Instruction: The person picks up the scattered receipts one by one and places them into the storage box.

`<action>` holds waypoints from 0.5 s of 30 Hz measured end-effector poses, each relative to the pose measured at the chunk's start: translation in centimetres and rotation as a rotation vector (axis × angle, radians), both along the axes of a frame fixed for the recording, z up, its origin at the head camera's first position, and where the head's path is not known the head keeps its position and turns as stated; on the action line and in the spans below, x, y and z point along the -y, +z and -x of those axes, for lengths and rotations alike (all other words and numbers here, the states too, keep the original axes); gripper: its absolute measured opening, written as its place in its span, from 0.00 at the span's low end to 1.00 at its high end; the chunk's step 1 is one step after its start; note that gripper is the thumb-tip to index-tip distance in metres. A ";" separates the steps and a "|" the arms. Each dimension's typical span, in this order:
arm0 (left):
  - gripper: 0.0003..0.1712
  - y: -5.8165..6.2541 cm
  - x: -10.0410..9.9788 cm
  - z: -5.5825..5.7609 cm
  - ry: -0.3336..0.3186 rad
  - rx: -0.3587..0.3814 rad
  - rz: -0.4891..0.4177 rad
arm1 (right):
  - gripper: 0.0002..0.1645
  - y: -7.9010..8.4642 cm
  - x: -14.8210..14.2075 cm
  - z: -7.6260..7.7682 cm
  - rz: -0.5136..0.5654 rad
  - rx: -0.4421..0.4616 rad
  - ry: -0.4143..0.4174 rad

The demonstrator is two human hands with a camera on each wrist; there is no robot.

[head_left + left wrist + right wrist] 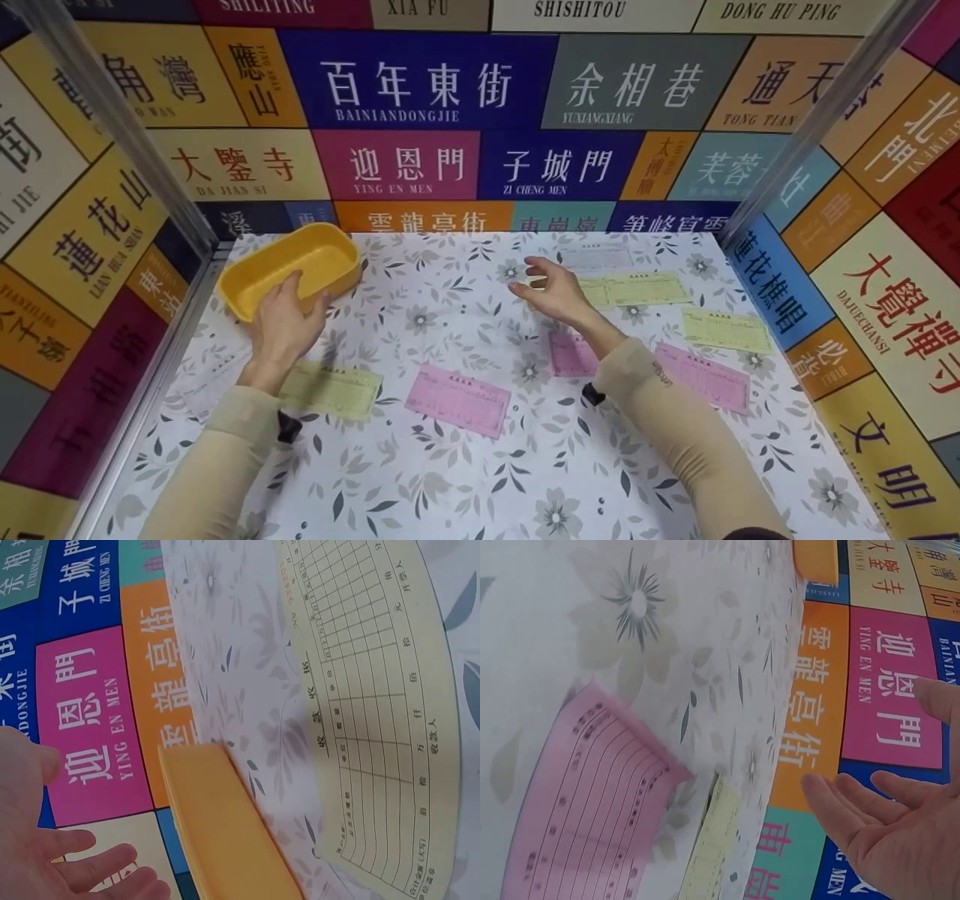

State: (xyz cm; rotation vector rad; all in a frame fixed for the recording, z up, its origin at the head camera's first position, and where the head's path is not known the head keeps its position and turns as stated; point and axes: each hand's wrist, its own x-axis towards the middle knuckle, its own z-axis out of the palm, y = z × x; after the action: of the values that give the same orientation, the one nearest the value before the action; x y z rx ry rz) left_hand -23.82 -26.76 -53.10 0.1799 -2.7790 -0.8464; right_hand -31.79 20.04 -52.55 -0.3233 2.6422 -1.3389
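Observation:
My left hand (289,322) is over the near side of a yellow plastic tub (346,279), its fingers spread and relaxed with nothing between them. In the left wrist view the tub (225,832) stands beside a yellow receipt slip (390,727). That slip (341,394) lies partly behind my left wrist in the head view. Nothing is in my right hand (555,291); its fingers are loosely bent above the table, close to a yellow slip (649,289). Beneath my right forearm a pink slip (570,356) is partly hidden; the right wrist view shows a pink slip (592,802) too.
Another pink slip (459,401) lies at the table's middle. To the right are a further pink slip (709,379) and a yellow one (726,331). White slips lie at the back (600,255) and far left (214,386). Sign-printed panels (420,82) enclose the flowered tabletop (420,480).

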 end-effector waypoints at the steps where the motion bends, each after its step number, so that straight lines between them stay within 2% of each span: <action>1: 0.43 0.0 0.2 -0.1 0.006 -0.002 -0.006 | 0.46 -0.1 0.4 0.1 0.006 0.002 0.000; 10: 0.43 0.4 1.5 -0.3 0.057 0.010 -0.091 | 0.44 0.0 3.7 0.8 0.062 0.055 -0.006; 15: 0.41 0.5 2.5 -0.5 0.073 -0.022 -0.136 | 0.43 0.0 5.6 1.2 0.094 0.104 -0.005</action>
State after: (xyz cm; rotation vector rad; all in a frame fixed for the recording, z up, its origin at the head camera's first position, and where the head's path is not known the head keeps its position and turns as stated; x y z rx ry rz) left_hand -23.35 -29.29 -52.64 0.2909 -2.6774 -1.0134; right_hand -33.03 14.46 -52.51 -0.2514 2.5030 -1.4437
